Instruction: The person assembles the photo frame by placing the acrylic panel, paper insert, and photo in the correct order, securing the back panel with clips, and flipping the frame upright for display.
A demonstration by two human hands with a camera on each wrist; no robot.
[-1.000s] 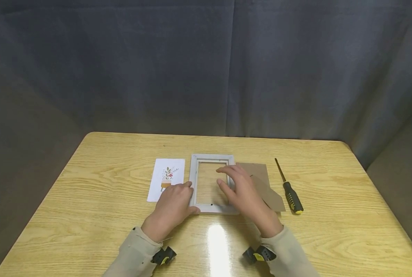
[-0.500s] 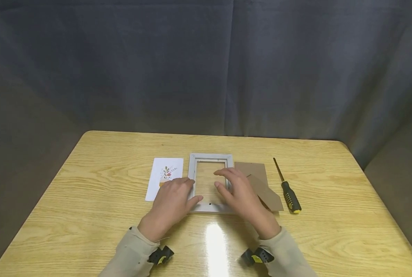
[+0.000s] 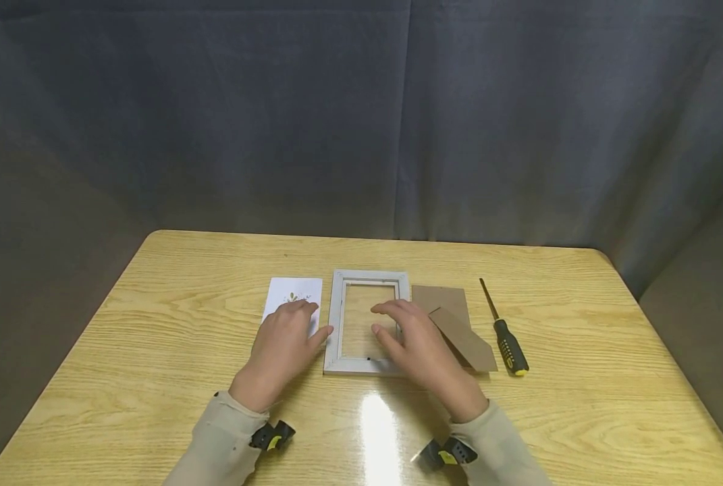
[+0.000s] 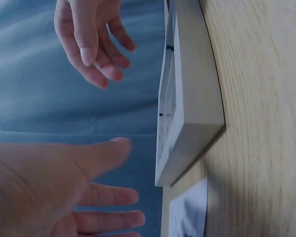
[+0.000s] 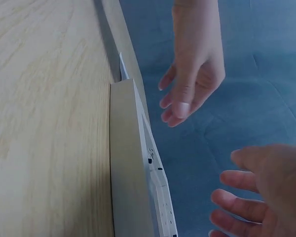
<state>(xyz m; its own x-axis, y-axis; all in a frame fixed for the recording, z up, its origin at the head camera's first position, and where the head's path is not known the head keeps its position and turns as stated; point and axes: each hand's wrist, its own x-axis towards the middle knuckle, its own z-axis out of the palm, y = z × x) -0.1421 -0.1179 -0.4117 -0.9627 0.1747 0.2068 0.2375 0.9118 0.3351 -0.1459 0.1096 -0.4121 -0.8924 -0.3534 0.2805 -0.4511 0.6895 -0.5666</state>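
A white picture frame (image 3: 337, 317) lies flat on the table with its back side up. My left hand (image 3: 282, 344) hovers over the white card (image 3: 282, 290) with a printed plant, hiding much of it. Its fingers are relaxed and hold nothing; the thumb tip reaches to the frame's left edge. My right hand (image 3: 418, 347) is above the frame's right side, fingers loosely bent and thumb apart, nothing between them. Both wrist views show the hands raised off the frame, its thick side edge (image 4: 202, 74) resting on the wood. A brown backing board (image 3: 440, 297) lies just right of the frame.
The backing board's stand flap (image 3: 467, 341) sticks out toward the front right. Farther right lies a screwdriver (image 3: 510, 347) with a black and yellow handle. The wooden table (image 3: 604, 351) ends at a dark curtain (image 3: 361, 121) behind.
My left hand has let go of the frame's left edge and moved left over the card. My right hand has stayed nearly in place above the frame.
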